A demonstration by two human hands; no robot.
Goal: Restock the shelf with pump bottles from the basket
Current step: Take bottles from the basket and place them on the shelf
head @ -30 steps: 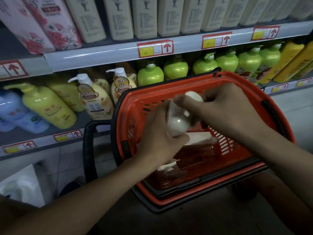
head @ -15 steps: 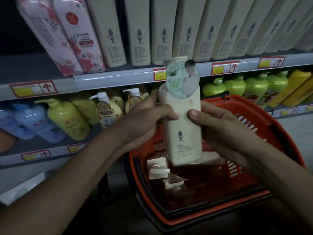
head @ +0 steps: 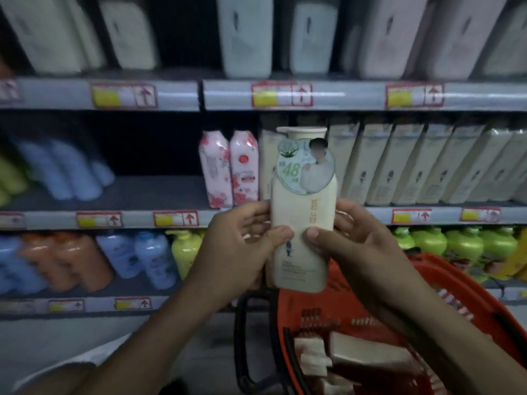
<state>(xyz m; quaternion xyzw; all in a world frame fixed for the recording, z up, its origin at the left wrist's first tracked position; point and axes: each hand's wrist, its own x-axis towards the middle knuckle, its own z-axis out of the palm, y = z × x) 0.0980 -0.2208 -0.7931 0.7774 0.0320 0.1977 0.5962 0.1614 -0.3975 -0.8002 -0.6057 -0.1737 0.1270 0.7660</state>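
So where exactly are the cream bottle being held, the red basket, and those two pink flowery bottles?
Cream bottle [head: 299,252]: head view, on its front label.
Red basket [head: 467,297]: head view, on its far right rim.
Pink flowery bottles [head: 229,169]: head view, on the seam between the pair.

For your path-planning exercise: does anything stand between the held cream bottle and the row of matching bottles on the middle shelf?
Nothing visible does. Both hands, left and right, hold the cream bottle upright in front of the matching row, with open air between. The pink bottles stand beside it, left of the path.
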